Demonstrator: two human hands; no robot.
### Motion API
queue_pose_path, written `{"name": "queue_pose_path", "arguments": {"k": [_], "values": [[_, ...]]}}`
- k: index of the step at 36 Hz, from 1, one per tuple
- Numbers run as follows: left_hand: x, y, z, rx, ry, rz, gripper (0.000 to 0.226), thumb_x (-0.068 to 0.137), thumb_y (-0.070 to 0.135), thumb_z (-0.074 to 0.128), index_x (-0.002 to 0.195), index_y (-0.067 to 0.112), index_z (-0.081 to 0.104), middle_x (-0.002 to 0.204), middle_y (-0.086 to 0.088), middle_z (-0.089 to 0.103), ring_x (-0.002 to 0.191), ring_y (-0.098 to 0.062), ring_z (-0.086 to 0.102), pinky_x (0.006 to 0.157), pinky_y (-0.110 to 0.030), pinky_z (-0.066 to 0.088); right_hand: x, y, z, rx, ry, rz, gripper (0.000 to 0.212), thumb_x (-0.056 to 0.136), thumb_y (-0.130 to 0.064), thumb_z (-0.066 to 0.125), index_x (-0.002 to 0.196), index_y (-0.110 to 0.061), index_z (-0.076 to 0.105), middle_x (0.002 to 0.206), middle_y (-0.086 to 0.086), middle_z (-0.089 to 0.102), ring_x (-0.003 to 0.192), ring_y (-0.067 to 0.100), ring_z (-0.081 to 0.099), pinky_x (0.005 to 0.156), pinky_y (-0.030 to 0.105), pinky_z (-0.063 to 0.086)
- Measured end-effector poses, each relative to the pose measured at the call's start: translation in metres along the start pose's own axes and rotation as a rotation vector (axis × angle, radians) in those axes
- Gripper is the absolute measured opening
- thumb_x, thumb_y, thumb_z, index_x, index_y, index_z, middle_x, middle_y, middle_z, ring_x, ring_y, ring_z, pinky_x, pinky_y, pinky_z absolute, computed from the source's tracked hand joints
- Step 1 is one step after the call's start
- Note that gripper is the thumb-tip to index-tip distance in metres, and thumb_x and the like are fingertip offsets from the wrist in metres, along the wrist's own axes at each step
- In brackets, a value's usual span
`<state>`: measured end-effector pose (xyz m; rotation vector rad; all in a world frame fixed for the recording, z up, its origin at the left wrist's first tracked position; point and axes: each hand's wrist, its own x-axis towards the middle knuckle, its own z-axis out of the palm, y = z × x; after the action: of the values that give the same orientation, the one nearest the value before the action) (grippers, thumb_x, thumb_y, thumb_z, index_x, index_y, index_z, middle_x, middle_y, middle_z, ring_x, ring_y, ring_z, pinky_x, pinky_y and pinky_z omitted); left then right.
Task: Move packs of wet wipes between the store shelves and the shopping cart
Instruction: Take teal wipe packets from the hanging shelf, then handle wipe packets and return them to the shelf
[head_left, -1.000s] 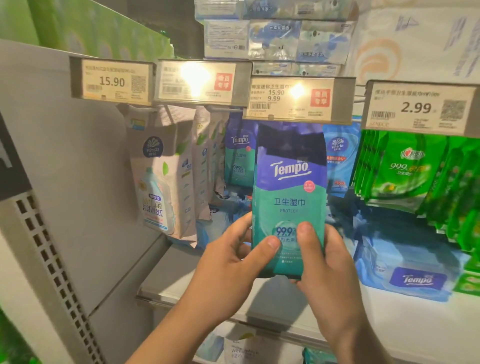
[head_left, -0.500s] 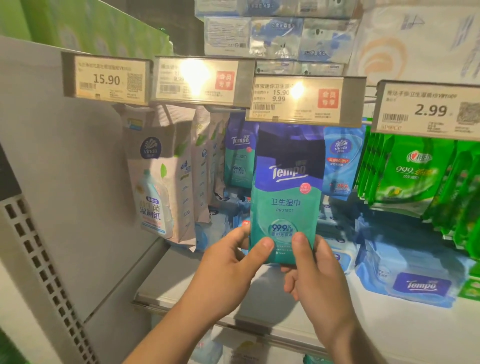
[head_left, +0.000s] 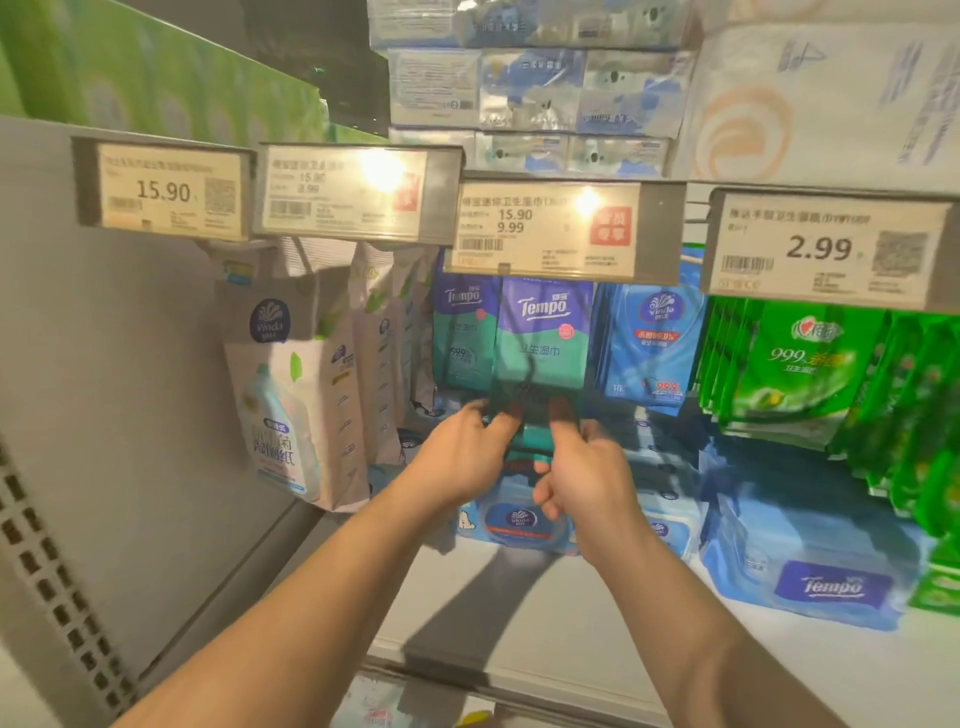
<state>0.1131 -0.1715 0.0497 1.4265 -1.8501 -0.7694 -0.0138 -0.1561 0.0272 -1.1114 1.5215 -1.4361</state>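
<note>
- Both arms stretched forward at a store shelf (head_left: 571, 613), left hand (head_left: 462, 457) and right hand (head_left: 584, 473) side by side at the bottom edge of a Tempo wipes pack (head_left: 543, 343).
- Thumb and fingers of each hand pinching the pack's lower corners, fingertips blurred.
- Pack upright beneath the 9.99 price tag (head_left: 545, 228), top edge tucked up behind it, in front of a second Tempo pack (head_left: 460, 332) hanging just to the left.
- Blue Vinda packs (head_left: 649, 343) hanging just to the right of it; green 999 packs (head_left: 800, 364) farther right under the 2.99 tag (head_left: 826, 249).
- White Vinda pouches (head_left: 291, 395) hanging toward the shelf's left end, under the 15.90 tag (head_left: 166, 189).
- Flat blue wipes packs lying along the shelf board below, among them a Tempo-labelled one (head_left: 826, 582) toward the right end and a Vinda one (head_left: 519, 525) directly under the hands.
- Tissue bundles (head_left: 530, 88) stacked on the tier above.
</note>
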Motion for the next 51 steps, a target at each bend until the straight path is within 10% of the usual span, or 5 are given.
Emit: {"name": "queue_pose_path", "arguments": {"k": [11,22,29,35,51], "values": [[-0.026,-0.01,0.015,-0.228,-0.038,-0.193,0.046,0.101,0.048,0.046,0.133,0.016,0.056,0.131,-0.01,0.06,0.12,-0.032,0.06,0.099,-0.052,0.052,-0.002,0.036,-0.017,0.137,-0.047,0.164,0.04,0.102,-0.047,0.052,0.11,-0.008,0.058,0.097,0.017,0.07,0.062,0.028,0.066,0.066,0.045,0.06],[-0.071,-0.033,0.026,0.052,0.056,-0.208,0.051,0.096,0.054,0.052,0.137,0.025,0.056,0.13,0.009,0.063,0.118,-0.011,0.059,0.104,-0.03,0.042,-0.026,0.07,-0.043,0.056,-0.147,0.115,0.021,0.103,-0.029,0.056,0.093,-0.01,0.057,0.083,0.013,0.063,0.053,0.022,0.055,0.039,0.02,0.042],[-0.12,-0.048,0.031,0.013,0.119,-0.303,0.044,0.093,0.054,0.057,0.133,0.038,0.056,0.125,0.021,0.061,0.105,0.004,0.059,0.09,-0.02,0.042,-0.041,0.093,-0.049,-0.194,-0.282,0.0,0.025,0.091,-0.048,0.059,0.091,-0.024,0.067,0.082,-0.003,0.074,0.072,0.016,0.071,0.082,0.049,0.059],[-0.182,-0.069,0.026,0.08,0.14,-0.352,0.061,0.092,0.062,0.054,0.147,0.039,0.043,0.144,0.025,0.046,0.125,0.005,0.049,0.103,-0.021,0.037,-0.065,0.112,-0.043,-0.519,-0.397,-0.203,0.011,0.098,-0.036,0.059,0.094,-0.034,0.069,0.097,-0.016,0.072,0.092,0.004,0.065,0.077,0.005,0.04],[-0.361,-0.118,-0.042,0.555,0.325,-0.596,0.091,0.084,0.081,0.038,0.157,0.032,0.019,0.164,0.009,0.02,0.152,-0.016,0.011,0.124,-0.033,0.007,-0.178,0.098,0.054,-1.059,-0.762,-0.784,0.06,0.098,-0.053,0.037,0.144,-0.022,0.056,0.15,0.002,0.055,0.143,0.03,0.044,0.118,0.052,0.029]]}}
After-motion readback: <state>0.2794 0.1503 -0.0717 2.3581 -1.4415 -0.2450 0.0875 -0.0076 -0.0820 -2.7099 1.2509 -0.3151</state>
